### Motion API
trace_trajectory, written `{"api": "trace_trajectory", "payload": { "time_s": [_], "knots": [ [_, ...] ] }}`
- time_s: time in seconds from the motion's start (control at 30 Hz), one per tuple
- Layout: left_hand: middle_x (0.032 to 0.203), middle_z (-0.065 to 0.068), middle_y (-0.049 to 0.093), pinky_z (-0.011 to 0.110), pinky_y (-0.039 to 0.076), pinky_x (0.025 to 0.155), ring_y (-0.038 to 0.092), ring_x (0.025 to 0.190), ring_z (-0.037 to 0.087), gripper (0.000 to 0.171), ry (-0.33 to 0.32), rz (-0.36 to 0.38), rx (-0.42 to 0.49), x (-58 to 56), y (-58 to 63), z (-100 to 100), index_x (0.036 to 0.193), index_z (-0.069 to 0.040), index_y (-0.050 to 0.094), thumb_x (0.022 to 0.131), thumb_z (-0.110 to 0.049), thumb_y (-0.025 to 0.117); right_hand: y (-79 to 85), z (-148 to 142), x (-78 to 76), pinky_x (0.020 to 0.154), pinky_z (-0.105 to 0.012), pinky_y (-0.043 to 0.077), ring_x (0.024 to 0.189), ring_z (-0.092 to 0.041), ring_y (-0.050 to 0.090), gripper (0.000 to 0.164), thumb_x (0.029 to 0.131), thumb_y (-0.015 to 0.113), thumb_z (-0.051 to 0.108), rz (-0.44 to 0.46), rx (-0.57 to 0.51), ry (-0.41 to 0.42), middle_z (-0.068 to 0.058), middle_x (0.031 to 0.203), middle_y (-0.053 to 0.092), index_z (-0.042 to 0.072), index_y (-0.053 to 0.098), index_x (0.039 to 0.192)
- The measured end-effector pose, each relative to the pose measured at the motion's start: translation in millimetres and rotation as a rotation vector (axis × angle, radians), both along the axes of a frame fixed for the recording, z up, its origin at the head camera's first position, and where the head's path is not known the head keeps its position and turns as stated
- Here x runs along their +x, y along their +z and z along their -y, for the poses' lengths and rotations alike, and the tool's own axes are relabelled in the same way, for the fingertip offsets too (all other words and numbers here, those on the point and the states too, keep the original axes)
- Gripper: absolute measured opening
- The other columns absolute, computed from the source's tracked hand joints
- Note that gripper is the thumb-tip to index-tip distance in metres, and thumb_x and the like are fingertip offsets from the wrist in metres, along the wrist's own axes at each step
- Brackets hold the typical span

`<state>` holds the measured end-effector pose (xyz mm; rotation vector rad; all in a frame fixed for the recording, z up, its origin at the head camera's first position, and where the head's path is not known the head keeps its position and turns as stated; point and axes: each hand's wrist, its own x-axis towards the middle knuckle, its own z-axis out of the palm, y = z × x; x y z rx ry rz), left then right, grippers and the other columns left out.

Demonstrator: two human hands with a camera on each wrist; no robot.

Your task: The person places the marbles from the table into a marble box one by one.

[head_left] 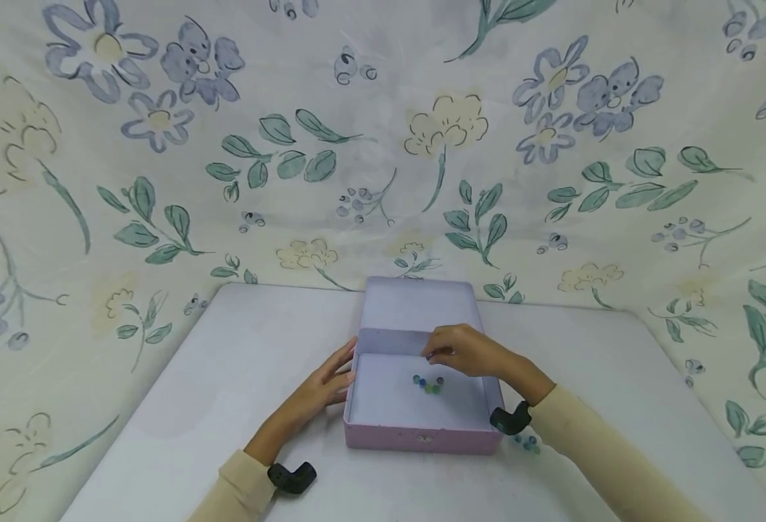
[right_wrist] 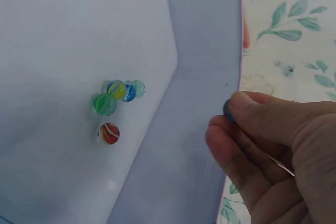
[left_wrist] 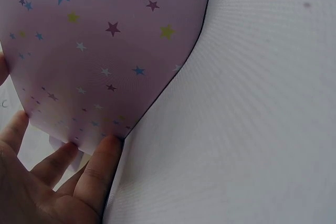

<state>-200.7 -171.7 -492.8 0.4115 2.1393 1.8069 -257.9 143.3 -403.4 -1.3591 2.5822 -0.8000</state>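
Observation:
A lilac box [head_left: 389, 437] stands on the table with its lid raised at the back. My right hand [head_left: 467, 350] is over the rear part of the box and pinches a dark blue marble [right_wrist: 228, 109] between thumb and fingertips. Several glass marbles lie on the box floor, among them a green one [right_wrist: 105, 104], a yellow one [right_wrist: 116, 90] and a reddish-brown one [right_wrist: 109, 134]. My left hand [head_left: 317, 388] rests its extended fingers against the box's left side, which shows a star pattern in the left wrist view.
More marbles [head_left: 527, 444] sit on the white table [head_left: 239, 348] outside the box's front right corner, partly under my right wrist. The upright lid [head_left: 418, 304] reaches back close to the floral cloth [head_left: 383, 217], which surrounds the table's back and sides.

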Motion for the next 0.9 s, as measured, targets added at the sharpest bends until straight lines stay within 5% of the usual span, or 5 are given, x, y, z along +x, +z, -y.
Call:
{"api": "trace_trajectory", "payload": {
  "time_s": [0.9],
  "knots": [
    [0.168,0.012,0.014,0.058,0.045,0.108,0.027,0.149,0.046,0.063,0.015,-0.009,-0.011,-0.8,-2.0,-3.1,0.159,-0.041,0.017,0.106,-0.027,0.047,-21.1,12.8,-14.2,0.077,-0.016,0.057,0.085,-0.009,0.067,0.016,0.089,0.072,0.001,0.037,0.159,-0.059,-0.006,0.097,0.074,0.002,0.077,0.104]
  ]
}}
